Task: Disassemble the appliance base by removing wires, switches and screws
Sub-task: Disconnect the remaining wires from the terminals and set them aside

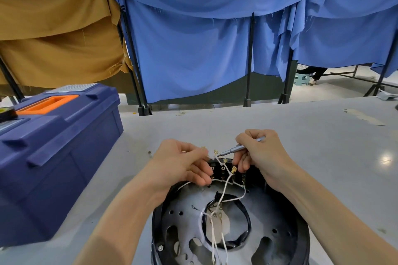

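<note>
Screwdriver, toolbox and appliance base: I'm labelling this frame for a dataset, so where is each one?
screwdriver (233, 149): head view, grey barrel near the tip.
toolbox (71, 168): head view, blue front wall.
appliance base (266, 207): head view, bare grey plate right of the central hole.

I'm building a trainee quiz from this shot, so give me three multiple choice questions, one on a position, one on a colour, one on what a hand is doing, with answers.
1. Where is the toolbox relative to the appliance base? A) left of it B) right of it C) on top of it
2. What colour is the toolbox handle? A) green B) orange C) white
3. What does the right hand hold? A) nothing B) pliers C) a slim grey screwdriver
Answers: A, it fills the table's left side; B, the lid's handle is orange; C, fingers curl round the screwdriver, tip near wires the left hand pinches.
</note>
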Demonstrator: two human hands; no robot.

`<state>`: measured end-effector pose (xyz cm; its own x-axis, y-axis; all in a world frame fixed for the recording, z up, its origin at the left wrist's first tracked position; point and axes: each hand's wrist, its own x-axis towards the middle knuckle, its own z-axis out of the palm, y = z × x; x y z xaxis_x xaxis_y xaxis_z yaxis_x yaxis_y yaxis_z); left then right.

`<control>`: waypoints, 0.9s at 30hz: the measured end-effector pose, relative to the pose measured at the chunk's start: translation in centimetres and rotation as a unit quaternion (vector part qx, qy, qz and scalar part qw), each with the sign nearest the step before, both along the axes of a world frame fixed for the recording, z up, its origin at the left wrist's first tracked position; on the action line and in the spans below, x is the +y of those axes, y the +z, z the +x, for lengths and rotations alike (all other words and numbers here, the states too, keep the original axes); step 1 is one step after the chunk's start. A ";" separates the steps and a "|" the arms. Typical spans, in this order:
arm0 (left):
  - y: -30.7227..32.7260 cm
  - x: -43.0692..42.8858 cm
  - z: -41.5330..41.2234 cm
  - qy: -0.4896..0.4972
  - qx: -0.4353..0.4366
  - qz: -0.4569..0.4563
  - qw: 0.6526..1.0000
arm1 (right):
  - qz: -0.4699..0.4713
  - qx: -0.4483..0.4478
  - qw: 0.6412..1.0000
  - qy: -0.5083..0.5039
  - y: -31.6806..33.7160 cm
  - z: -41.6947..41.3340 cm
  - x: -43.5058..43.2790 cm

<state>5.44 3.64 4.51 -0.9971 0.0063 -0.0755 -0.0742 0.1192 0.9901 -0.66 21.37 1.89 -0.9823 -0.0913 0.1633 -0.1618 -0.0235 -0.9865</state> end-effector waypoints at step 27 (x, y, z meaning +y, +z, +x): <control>0.4 2.7 1.2 -0.061 0.027 0.176 0.982 | -0.012 0.009 0.999 0.040 0.6 1.0 0.1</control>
